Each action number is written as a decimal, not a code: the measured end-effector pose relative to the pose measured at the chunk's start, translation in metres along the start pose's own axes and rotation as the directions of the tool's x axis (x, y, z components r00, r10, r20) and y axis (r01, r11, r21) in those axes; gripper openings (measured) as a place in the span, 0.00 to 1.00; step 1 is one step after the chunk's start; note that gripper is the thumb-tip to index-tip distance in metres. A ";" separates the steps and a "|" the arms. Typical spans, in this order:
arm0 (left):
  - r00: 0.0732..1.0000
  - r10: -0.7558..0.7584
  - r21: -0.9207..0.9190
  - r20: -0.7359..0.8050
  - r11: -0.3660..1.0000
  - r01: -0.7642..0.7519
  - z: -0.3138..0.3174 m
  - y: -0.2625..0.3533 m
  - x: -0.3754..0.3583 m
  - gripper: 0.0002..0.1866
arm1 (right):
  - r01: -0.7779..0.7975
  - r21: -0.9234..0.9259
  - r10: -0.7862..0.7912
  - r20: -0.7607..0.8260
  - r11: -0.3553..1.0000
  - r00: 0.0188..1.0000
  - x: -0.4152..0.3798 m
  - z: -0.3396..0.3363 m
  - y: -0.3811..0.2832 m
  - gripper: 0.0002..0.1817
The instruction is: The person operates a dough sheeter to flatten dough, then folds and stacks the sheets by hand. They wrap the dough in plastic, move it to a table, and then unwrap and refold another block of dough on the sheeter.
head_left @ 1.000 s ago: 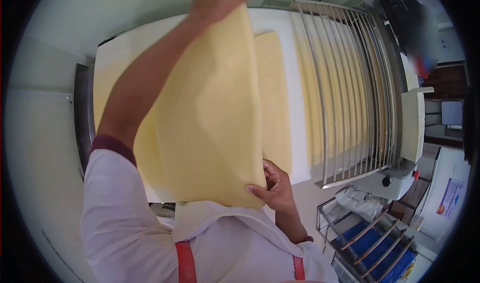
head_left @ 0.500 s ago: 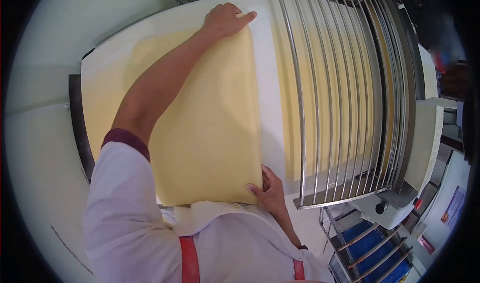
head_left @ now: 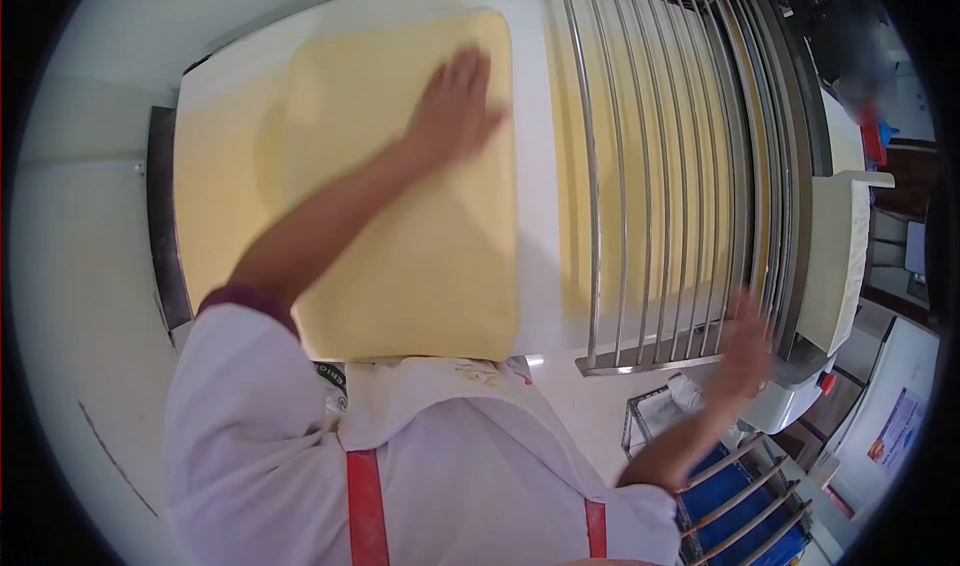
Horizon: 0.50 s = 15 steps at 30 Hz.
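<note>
A pale yellow dough sheet (head_left: pixel 400 256), laid in a thick block with rounded corners, rests on the white belt (head_left: pixel 535 166) in front of me. My left hand (head_left: pixel 455 111) is over its upper right part, fingers stretched out and holding nothing. My right hand (head_left: pixel 738 356), smeared by motion, is off the dough. It overlaps the lower right corner of the metal bar guard (head_left: pixel 625 216) in this view, with its fingers pointing upward and nothing visible in them.
More yellow dough (head_left: pixel 575 186) runs beneath the guard toward the rollers. To the right is the sheeter's body (head_left: pixel 790 401) with a red knob (head_left: pixel 827 382). A rack with blue trays (head_left: pixel 745 501) stands at the lower right. A wall (head_left: pixel 80 266) borders the left side.
Both hands have let go of the dough's right edge. My left hand has moved down onto its surface; my right hand has swung right toward the guard. The near dough edge lies flat.
</note>
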<state>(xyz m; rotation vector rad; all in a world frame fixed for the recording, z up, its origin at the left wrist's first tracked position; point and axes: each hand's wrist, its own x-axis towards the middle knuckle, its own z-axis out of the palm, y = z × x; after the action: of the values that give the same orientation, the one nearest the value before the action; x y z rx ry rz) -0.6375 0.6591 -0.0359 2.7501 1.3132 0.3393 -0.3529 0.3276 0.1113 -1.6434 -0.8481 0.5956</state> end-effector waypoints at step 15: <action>0.965 -0.208 -0.054 0.157 0.974 0.219 -0.055 -0.007 -0.114 0.36 | -0.282 -0.411 0.363 0.135 0.867 0.922 0.200 -0.232 -0.007 0.14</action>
<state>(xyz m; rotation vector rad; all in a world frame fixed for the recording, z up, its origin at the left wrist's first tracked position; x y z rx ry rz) -0.7248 0.5734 -0.0024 2.4893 1.5075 0.1566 -0.0560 0.3456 0.1828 -2.1370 -0.8848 0.8925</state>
